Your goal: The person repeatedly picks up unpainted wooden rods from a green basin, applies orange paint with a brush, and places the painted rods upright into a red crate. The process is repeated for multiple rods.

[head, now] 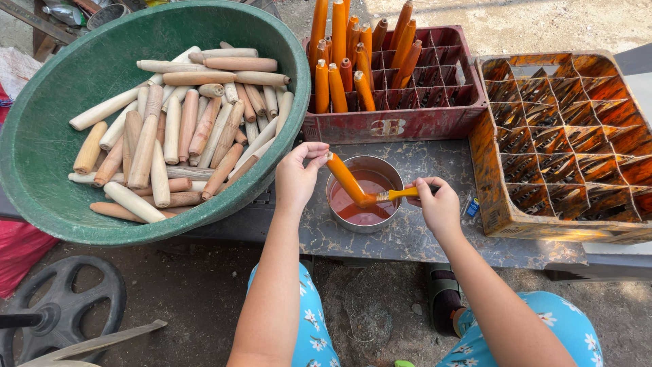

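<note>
Nearest to my camera: two knees in blue floral-print trousers (pixel 309 326), bare dirt ground between them, and a foot in a dark sandal (pixel 445 299) under the table edge.

Lower left: a black spoked metal wheel (pixel 61 302) lying on the dirt, with a flat grey strip of metal beside it.

Left hand (pixel 295 178): I see thumb and fingertips pinched on the upper end of a tapered wooden handle coated in orange stain (pixel 345 178). The handle slants down to the right, its lower end over the stain.

Right hand (pixel 438 204): fingers closed around the handle of a small paintbrush with orange-stained yellow bristles (pixel 387 196). The bristles touch the lower end of the stained handle.

Directly under both: a round metal pot holding red-orange liquid stain (pixel 360 197), standing on a dark mottled tabletop (pixel 421 238). A small blue object lies on the tabletop just right of the right hand; I cannot tell what it is.

Left, at the table edge: a large round green plastic basin (pixel 41 143) filled with a heap of bare, unpainted wooden handles (pixel 180 129), pale to tan, lying crosswise.

Right: an orange-smeared plastic crate with a grid of empty compartments (pixel 564 143), tilted slightly toward me.

Farthest: a dark red compartmented plastic crate (pixel 435 102), its left cells holding upright orange-stained wooden handles (pixel 346 61), its right cells bare. Beyond it, pale sunlit ground.
</note>
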